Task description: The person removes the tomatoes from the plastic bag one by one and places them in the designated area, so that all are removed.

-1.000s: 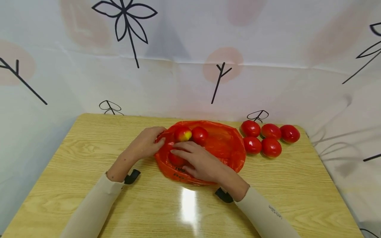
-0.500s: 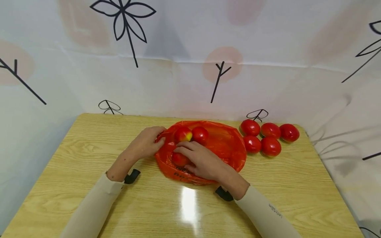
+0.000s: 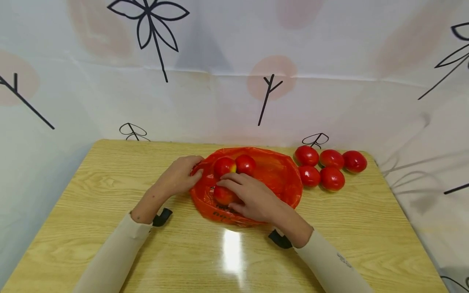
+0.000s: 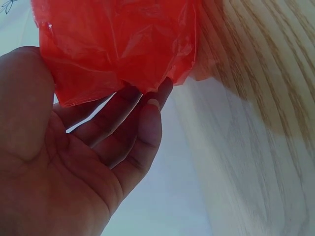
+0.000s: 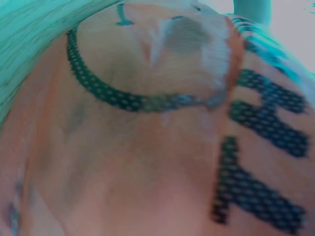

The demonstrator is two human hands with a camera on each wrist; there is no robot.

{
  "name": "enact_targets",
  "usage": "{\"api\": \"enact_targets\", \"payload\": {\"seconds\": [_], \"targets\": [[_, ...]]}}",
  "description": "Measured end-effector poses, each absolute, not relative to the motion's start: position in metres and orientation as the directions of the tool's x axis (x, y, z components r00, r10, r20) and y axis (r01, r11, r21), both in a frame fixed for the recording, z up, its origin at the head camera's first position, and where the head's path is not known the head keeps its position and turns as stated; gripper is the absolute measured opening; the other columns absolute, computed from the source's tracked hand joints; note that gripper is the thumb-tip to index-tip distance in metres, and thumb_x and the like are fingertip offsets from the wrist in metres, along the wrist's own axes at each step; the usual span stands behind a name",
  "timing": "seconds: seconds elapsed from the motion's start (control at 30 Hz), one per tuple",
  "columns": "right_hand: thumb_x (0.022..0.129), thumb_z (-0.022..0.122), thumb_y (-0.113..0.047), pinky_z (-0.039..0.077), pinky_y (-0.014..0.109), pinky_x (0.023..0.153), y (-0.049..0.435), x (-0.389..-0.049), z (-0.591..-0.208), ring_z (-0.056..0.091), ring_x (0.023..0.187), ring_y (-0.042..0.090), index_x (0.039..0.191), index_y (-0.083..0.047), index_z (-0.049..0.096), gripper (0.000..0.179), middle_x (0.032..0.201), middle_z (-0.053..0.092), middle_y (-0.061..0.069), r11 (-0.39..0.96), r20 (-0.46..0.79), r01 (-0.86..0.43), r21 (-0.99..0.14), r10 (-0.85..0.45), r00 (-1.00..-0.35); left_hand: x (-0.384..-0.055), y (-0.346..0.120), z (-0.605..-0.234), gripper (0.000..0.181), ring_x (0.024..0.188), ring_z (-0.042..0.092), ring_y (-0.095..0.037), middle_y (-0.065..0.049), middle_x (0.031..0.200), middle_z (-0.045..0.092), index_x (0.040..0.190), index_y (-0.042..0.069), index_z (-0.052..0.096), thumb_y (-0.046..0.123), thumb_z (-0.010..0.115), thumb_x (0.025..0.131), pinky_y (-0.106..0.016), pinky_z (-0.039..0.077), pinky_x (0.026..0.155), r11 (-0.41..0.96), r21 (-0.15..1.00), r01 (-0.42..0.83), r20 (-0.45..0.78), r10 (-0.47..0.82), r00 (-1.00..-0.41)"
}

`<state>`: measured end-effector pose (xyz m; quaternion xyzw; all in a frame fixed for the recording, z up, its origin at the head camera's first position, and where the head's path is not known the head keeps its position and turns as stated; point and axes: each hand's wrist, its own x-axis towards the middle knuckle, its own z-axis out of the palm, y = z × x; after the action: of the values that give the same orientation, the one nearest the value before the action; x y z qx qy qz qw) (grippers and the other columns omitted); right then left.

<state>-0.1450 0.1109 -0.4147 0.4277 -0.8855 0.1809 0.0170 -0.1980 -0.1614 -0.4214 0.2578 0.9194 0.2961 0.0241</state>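
Backdrop (image 3: 220, 106) of pale cloth with black line drawings is standing behind the worktop (image 3: 121, 256), whose wood grain is showing all round my work. On it a red plastic bag (image 3: 280, 173) is lying with its mouth gaping upward, dark print showing on the near wall. My left grip (image 3: 178, 175) is pinching the bag's left rim between thumb and fingers. My right grip (image 3: 256, 197) is reaching into the mouth, fingers curling over one red fruit (image 3: 222, 196), thumb along its near side; my right wrist view is showing only printed plastic, so I am not seeing how far under it they go. Two other fruits (image 3: 224, 167) are sitting just beyond it inside the bag; five loose fruits (image 3: 331, 159) are resting on the worktop to the right. For doing this well, I am judging that my left pinch should be steadying the thin rim without stretching it, while my right fingers should be hugging this glossy, probably roll-prone fruit low, knuckles clear of its neighbours.
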Motion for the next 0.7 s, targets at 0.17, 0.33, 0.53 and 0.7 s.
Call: {"api": "enact_targets", "payload": {"seconds": [0.17,0.33,0.53,0.7], "targets": [[0.091,0.085,-0.025,0.052,0.042,0.11,0.116,-0.139,-0.408,0.057,0.135,0.022,0.145,-0.016,0.061,0.06,0.149,0.058,0.0,0.56,0.197,-0.758,-0.334,-0.745,-0.637,-0.199,-0.162,-0.421,0.025,0.1,0.068,-0.023,-0.007,0.114,0.075,0.125,0.004,0.07,0.01,0.061,0.102,-0.042,0.061,0.089,0.698,0.553,0.456,0.107,0.483,-0.869],[0.09,0.086,-0.024,0.05,0.042,0.113,0.124,-0.132,-0.404,0.055,0.139,0.02,0.146,-0.018,0.062,0.061,0.15,0.057,0.0,0.56,0.206,-0.739,-0.374,-0.727,-0.655,-0.198,-0.162,-0.421,0.025,0.097,0.066,-0.022,-0.006,0.113,0.074,0.125,0.005,0.07,0.011,0.062,0.102,-0.041,0.06,0.087,0.7,0.551,0.455,0.108,0.481,-0.87],[0.089,0.087,-0.025,0.051,0.042,0.112,0.137,-0.125,-0.399,0.054,0.138,0.018,0.146,-0.022,0.062,0.063,0.149,0.058,-0.003,0.565,0.282,-0.731,-0.383,-0.682,-0.675,-0.197,-0.162,-0.419,0.024,0.092,0.064,-0.022,-0.005,0.11,0.074,0.123,0.005,0.071,0.01,0.061,0.102,-0.04,0.058,0.083,0.694,0.553,0.461,0.118,0.482,-0.868],[0.088,0.086,-0.022,0.05,0.045,0.113,0.146,-0.12,-0.396,0.052,0.14,0.023,0.146,-0.019,0.062,0.063,0.15,0.057,0.002,0.528,0.375,-0.762,-0.374,-0.665,-0.646,-0.197,-0.163,-0.418,0.025,0.096,0.065,-0.023,-0.006,0.113,0.074,0.125,0.005,0.071,0.01,0.061,0.102,-0.042,0.059,0.087,0.695,0.557,0.455,0.114,0.479,-0.871]]}}
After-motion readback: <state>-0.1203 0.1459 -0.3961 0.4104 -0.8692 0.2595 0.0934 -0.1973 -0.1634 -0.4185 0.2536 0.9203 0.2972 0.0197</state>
